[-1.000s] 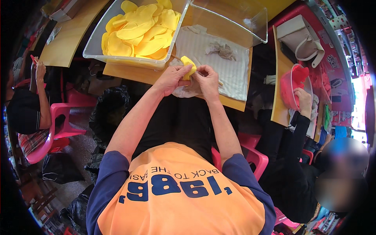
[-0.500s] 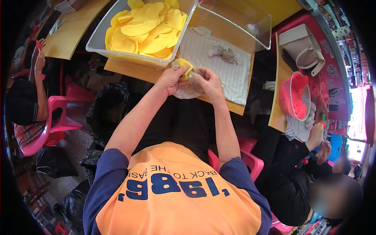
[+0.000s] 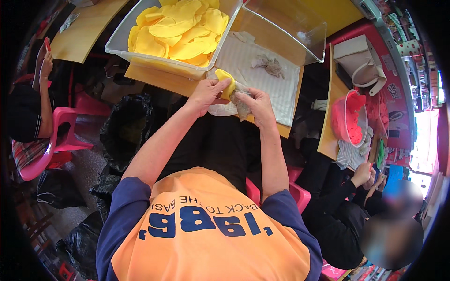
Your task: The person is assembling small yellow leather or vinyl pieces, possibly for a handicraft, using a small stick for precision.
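Pinching a yellow piece [image 3: 225, 83], left hand [image 3: 206, 95] has its grip clamped on it. Right hand [image 3: 255, 105] clamps a grey rag [image 3: 243, 104] touching the piece, above the table [image 3: 154, 79] edge.

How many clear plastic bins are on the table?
2: one full of yellow pieces at the left bin, one empty bin to its right. Others may lie out of view.

Bin of slices [image 3: 176, 28] left of empty bin [image 3: 290, 28], cloth [image 3: 276, 79] before both, on table [image 3: 154, 79]
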The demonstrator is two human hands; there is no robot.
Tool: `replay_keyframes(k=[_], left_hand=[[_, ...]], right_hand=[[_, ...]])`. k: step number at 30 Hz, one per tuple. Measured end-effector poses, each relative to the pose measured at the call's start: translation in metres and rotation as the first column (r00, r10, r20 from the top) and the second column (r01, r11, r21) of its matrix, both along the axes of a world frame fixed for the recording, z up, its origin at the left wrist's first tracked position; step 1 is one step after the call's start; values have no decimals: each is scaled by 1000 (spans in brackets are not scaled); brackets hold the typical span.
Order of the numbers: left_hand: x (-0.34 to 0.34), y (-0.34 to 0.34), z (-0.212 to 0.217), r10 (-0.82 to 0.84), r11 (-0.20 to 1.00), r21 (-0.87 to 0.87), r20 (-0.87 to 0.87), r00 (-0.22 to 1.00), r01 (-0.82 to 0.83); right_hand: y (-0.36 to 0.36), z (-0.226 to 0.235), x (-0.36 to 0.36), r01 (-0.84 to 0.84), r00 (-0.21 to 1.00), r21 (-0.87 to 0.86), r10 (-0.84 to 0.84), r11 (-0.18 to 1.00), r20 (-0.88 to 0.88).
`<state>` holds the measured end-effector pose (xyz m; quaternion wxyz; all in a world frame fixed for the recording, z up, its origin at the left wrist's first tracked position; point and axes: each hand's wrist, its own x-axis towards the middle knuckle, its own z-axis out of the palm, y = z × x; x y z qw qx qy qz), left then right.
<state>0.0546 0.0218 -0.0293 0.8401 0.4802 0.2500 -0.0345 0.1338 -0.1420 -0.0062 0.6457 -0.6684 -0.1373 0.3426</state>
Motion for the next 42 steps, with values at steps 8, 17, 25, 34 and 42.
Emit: replay_keyframes(k=[8,17,25,34,42], left_hand=[[-15,-2,7,57,998,-38,17,998,-56],[-29,2,5,-92,984,-157,-29,995,87],[-31,5,20,-174,978,-112,4,985,174],[-35,5,15,-153,983,-95,21,988,154],[-40,-4,16,-158,987,27,24,987,158]], right_hand=[[3,-3,-14,-141,971,-101,157,985,178],[5,-1,-20,-164,944,-175,206,971,258],[12,8,-37,113,893,-44,-82,993,443],[-1,11,-38,-113,825,-145,174,983,538],[8,2,-47,62,886,-83,-16,995,463]])
